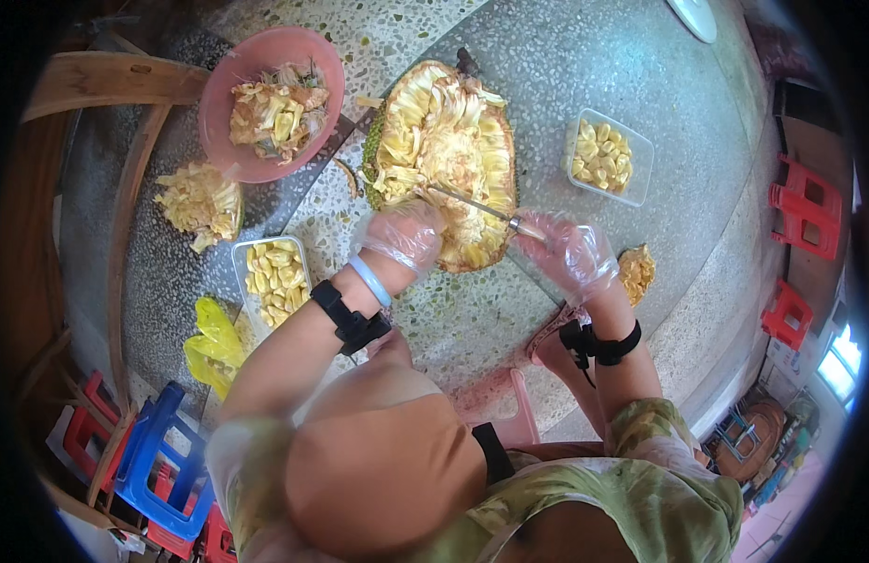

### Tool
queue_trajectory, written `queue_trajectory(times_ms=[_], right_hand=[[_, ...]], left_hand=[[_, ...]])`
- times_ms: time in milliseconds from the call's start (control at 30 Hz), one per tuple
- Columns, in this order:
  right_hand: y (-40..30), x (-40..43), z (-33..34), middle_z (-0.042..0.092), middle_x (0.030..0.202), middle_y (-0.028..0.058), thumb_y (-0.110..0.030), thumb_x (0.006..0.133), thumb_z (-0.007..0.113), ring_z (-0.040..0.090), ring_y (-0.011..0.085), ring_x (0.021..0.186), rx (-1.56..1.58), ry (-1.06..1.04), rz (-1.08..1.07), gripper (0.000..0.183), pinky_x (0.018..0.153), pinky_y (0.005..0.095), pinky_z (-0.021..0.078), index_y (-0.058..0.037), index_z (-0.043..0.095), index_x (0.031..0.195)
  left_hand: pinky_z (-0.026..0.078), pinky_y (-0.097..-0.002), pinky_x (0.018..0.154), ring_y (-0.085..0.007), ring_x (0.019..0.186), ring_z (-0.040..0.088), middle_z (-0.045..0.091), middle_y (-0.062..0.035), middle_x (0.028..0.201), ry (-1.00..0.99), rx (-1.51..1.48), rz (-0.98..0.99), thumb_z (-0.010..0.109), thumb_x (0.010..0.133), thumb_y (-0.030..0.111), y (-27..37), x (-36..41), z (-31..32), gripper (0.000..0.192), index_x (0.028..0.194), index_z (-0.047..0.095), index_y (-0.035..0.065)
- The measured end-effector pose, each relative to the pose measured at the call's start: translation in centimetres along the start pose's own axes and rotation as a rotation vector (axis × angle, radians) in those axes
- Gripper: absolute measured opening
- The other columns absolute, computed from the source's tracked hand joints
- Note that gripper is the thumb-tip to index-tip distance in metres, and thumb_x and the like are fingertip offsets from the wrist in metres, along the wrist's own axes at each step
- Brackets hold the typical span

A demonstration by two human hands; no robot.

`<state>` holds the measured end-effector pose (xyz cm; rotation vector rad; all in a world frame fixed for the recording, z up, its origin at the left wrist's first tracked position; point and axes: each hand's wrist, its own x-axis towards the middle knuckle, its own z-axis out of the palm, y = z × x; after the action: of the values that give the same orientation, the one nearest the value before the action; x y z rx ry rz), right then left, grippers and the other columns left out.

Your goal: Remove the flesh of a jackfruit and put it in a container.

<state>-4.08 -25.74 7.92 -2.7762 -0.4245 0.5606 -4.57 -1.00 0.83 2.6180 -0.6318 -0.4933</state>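
Note:
A large cut jackfruit half (469, 141) lies on the speckled stone floor, its yellow inside facing up. My right hand (564, 253), in a clear plastic glove, is closed around the handle of a knife (476, 205) whose blade reaches over the fruit's flesh. Against the lower left of the fruit is my left hand (403, 232), gloved too; its fingers are curled and their tips are hidden, so I cannot tell whether it grips the flesh.
Jackfruit scraps fill a pink basin (213, 116) at the upper left, above another fruit piece (201, 204). Plastic tubs of yellow pods stand left (306, 264) and right (644, 172). A yellow plastic bag (213, 345), a rind piece (637, 274) and a blue stool (146, 478) are nearby.

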Motion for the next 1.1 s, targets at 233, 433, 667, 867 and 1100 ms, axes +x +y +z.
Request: queue_trajectory(times_ms=[233,433,667,867,1100], right_hand=[[0.3,-0.2,-0.4,0.070,0.092,0.0162,-0.036,0.087,0.070,0.068,0.0326,0.076,0.101,0.000,0.082,0.037,0.066,0.0389,0.0534,-0.0154,0.068,0.117],[0.1,0.0,-0.5,0.070,0.091,0.0177,-0.031,0.085,0.073,0.068,0.0337,0.076,0.179,0.052,0.086,0.038,0.067,0.0379,0.0533,-0.0135,0.068,0.118],[-0.1,-0.2,-1.1,0.070,0.096,0.0193,-0.030,0.085,0.074,0.069,0.0282,0.078,0.224,-0.012,0.162,0.039,0.071,0.0346,0.0524,-0.0079,0.068,0.116],[0.1,-0.3,-0.8,0.070,0.090,0.0185,-0.026,0.084,0.074,0.067,0.0223,0.073,0.265,0.030,0.122,0.038,0.070,0.0329,0.0520,-0.0047,0.067,0.116],[-0.9,-0.2,-0.5,0.069,0.084,0.0188,-0.027,0.084,0.075,0.068,0.0240,0.070,0.274,0.050,0.078,0.037,0.065,0.0345,0.0517,-0.0090,0.069,0.115]], left_hand=[[0.050,-0.0355,0.055,-0.0217,0.065,0.063,0.066,-0.0123,0.079,0.129,-0.762,0.008,0.060,0.087,0.010,-2.5,-0.6,0.1,0.026,0.112,0.061,0.0015],[0.049,-0.0314,0.063,-0.0177,0.075,0.061,0.065,-0.0140,0.095,-0.123,-2.112,-0.457,0.057,0.091,0.014,-4.9,-2.8,-1.8,0.033,0.121,0.055,0.0025],[0.053,-0.0498,0.085,-0.0362,0.090,0.065,0.062,-0.0236,0.112,0.065,-2.412,-0.539,0.045,0.097,0.033,-9.6,-9.9,-1.0,0.049,0.129,0.050,-0.0029],[0.053,-0.0443,0.083,-0.0326,0.093,0.066,0.065,-0.0196,0.110,0.410,-1.233,-0.968,0.051,0.095,0.020,-11.9,-19.2,0.5,0.039,0.129,0.053,0.0012],[0.053,-0.0426,0.077,-0.0372,0.087,0.064,0.065,-0.0211,0.102,0.311,0.040,-0.747,0.055,0.089,0.010,-12.7,-21.7,3.3,0.032,0.120,0.058,0.0059]])
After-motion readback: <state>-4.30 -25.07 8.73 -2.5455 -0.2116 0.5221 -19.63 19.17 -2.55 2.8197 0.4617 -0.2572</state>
